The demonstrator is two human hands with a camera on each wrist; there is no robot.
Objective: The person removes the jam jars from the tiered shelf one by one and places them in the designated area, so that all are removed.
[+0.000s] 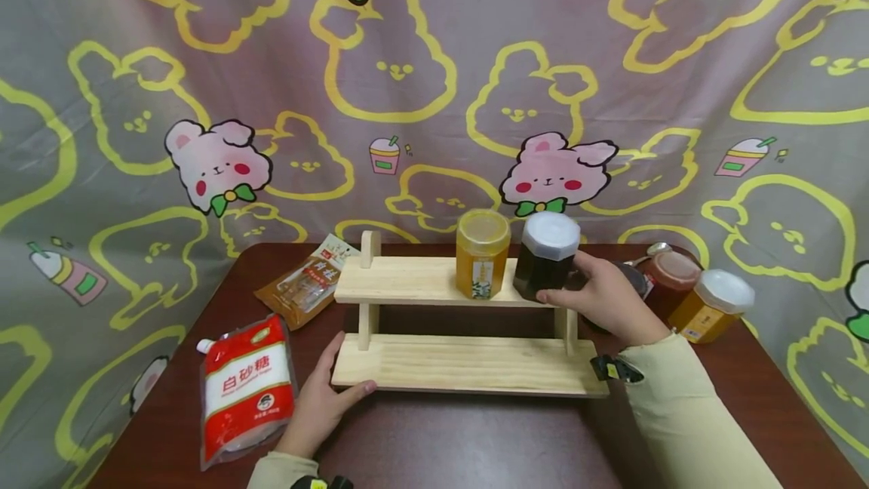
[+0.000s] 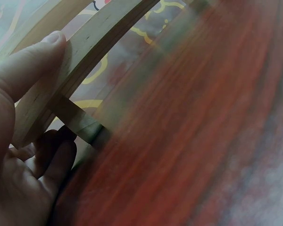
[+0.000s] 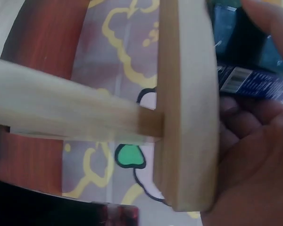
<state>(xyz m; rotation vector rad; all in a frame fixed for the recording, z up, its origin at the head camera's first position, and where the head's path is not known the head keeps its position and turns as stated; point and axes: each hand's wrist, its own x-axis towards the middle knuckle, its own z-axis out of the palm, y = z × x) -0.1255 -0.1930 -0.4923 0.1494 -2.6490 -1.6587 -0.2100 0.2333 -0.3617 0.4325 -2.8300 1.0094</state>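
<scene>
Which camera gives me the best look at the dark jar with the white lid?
The head view: the dark jar appears there nearly whole, white lid included. The right wrist view shows only part, with a barcode; the left wrist view shows none.

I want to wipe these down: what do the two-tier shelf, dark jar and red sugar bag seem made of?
Shelf: apparently unpainted wood with a smooth finish, from its pale colour and visible grain.
Dark jar: glass or hard plastic, going by its faceted, shiny look; I can't tell which.
Sugar bag: probably glossy plastic film, since its edges look clear and crinkled.
</scene>
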